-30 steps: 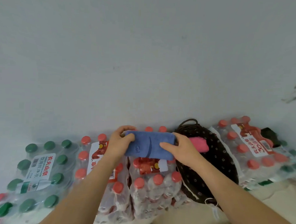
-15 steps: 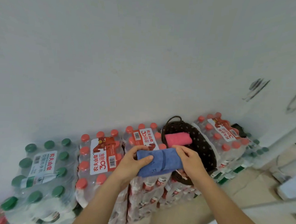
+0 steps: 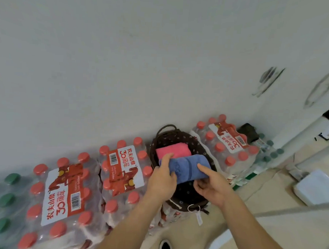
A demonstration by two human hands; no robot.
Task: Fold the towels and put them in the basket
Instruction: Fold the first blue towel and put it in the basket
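Observation:
A folded blue towel (image 3: 188, 167) is inside the dark brown wicker basket (image 3: 181, 139), lying just in front of a folded pink towel (image 3: 173, 150). My left hand (image 3: 163, 177) grips the blue towel's left end, thumb on top. At the towel's right end my right hand (image 3: 212, 186) holds on, index finger laid along the top and the other fingers curled beneath. The basket sits on shrink-wrapped bottle packs by the wall.
Packs of red-capped water bottles (image 3: 121, 165) flank the basket on the left and right (image 3: 228, 145). Green-capped bottles (image 3: 6, 199) lie at far left. White wall behind. Beige floor, a shoe (image 3: 165, 248) and a white object (image 3: 314, 187) lie lower right.
Both hands carried the blue towel rightward from above the bottle pack into the basket, setting it beside the pink towel. The camera view dropped and shifted.

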